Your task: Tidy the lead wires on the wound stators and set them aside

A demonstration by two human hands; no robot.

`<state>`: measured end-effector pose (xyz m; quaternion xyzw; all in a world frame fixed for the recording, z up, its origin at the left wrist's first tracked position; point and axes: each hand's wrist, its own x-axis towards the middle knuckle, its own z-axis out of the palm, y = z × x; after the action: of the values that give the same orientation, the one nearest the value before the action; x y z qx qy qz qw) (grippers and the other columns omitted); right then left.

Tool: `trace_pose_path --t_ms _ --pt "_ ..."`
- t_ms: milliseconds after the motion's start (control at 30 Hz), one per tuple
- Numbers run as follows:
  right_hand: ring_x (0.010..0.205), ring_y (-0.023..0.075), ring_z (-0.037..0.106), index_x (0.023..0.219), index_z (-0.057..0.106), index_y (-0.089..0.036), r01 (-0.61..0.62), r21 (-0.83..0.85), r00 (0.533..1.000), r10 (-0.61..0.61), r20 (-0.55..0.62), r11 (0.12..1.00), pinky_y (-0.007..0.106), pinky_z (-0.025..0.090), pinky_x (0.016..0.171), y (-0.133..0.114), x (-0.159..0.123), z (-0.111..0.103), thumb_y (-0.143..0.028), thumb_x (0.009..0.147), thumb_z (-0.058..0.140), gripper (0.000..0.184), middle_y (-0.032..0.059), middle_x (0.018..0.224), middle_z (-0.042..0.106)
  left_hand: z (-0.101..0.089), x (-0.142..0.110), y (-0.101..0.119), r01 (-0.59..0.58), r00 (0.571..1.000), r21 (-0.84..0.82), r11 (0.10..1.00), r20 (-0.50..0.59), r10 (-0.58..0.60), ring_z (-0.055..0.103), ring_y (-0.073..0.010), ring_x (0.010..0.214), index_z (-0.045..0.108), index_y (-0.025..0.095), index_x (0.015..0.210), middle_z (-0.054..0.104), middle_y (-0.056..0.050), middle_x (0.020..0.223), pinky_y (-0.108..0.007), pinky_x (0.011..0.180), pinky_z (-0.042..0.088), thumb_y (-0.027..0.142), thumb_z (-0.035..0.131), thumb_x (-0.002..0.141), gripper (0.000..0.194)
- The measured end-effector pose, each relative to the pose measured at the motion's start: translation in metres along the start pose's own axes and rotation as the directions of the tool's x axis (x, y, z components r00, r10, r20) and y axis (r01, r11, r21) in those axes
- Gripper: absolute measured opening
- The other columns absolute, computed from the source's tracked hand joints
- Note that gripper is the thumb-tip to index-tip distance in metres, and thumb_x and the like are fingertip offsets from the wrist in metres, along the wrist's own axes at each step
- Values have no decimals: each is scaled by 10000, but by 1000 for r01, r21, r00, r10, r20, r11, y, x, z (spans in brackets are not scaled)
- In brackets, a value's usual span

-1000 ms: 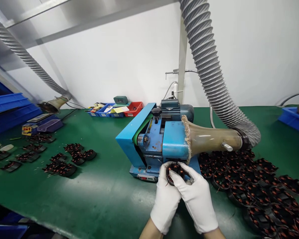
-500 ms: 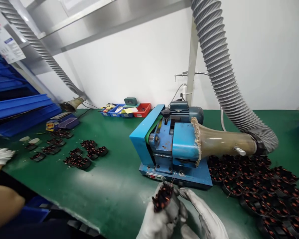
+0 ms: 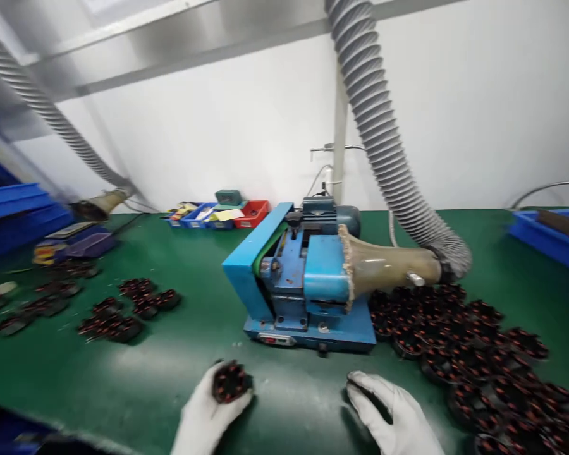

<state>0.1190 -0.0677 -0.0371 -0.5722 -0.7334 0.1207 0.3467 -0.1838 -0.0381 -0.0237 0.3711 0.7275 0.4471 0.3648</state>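
In a white glove, my left hand [image 3: 208, 411] is wrapped round a motor stator [image 3: 229, 382], a black ring with copper windings. Its open face is turned up toward me, in front of the blue belt grinder [image 3: 291, 284]. Off to the right, my gloved right hand [image 3: 389, 411] is apart from it and empty, thumb and fingers spread over the green table [image 3: 294, 385]. Dark smudges mark its fingertips. Beside that hand, many more stators [image 3: 474, 360] lie packed together.
A ribbed grey hose [image 3: 374, 107] drops to a tan suction funnel [image 3: 389, 265] on the grinder. Small groups of stators [image 3: 118, 322] lie left. Blue and red bins [image 3: 252, 213] stand against the wall; a blue tray [image 3: 550, 240] is at the far right.
My hands have separated: the left has carried the stator leftward, and the right has let go of it. The view has swung right, so the co-worker's arm at the left is out of sight.
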Motion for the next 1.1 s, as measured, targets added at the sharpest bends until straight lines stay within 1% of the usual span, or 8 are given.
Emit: trace_pose_path --t_ms 100,233,333,433,533,700,933,1100 --pt "907 244 684 1016 673 -170 -147 -298 988 124 -93 943 355 551 823 21 11 -26 -318 854 516 270 116 1004 726 -35 45 2 134 989 544 828 -122 -79 536 -411 1103 562 167 1118 651 -151 1083 -504 977 362 603 659 551 722" --pt "1065 390 574 1000 691 -109 -264 -664 960 255 -113 700 495 476 859 35 28 -41 -251 672 696 358 213 1155 642 -36 65 9 332 899 651 683 -437 -22 435 -449 1212 204 47 1390 389 -277 1371 -525 935 402 513 555 703 901" --pt "1109 432 525 870 727 -95 -266 -681 959 261 -114 682 541 393 931 34 29 -30 -333 604 751 358 243 1141 639 1 37 1 -16 995 631 776 -67 75 439 -391 1235 403 97 1316 469 -213 1343 -509 1035 314 472 453 777 659" --pt "1103 407 534 710 735 -126 -246 -648 968 217 -126 721 531 364 965 26 22 -19 -345 665 714 224 221 1073 672 46 -6 -15 -195 946 333 923 312 88 397 -320 1285 557 190 1200 517 -110 1341 -475 1101 231 456 585 710 557" --pt "1097 341 555 635 718 -197 -151 -476 988 153 -35 866 472 433 926 8 13 -26 -309 714 671 145 148 1077 672 81 -47 -13 15 794 -154 988 602 82 444 -334 1247 595 225 1167 515 -132 1345 -479 1064 294 514 714 616 634" --pt "1179 293 511 772 737 -283 -34 313 973 -40 227 949 395 468 918 -27 13 -68 -425 726 655 170 89 1253 570 107 -85 43 467 286 -288 836 944 165 627 -343 998 660 184 1067 640 -150 1156 -453 816 498 448 767 608 540" --pt "898 304 684 1040 641 -201 -379 847 901 356 247 372 403 539 802 -35 17 -35 -705 490 693 748 146 1001 714 109 -93 58 371 678 -464 805 727 107 629 -297 996 674 225 966 699 -76 1013 -410 863 496 269 757 619 359" --pt "928 304 673 1058 642 -184 -386 761 878 460 131 522 366 532 818 -54 30 -1 -467 493 795 650 124 992 728 129 -82 45 189 867 -542 819 484 120 575 -261 1092 630 250 950 668 -44 1096 -319 970 420 165 719 599 372"
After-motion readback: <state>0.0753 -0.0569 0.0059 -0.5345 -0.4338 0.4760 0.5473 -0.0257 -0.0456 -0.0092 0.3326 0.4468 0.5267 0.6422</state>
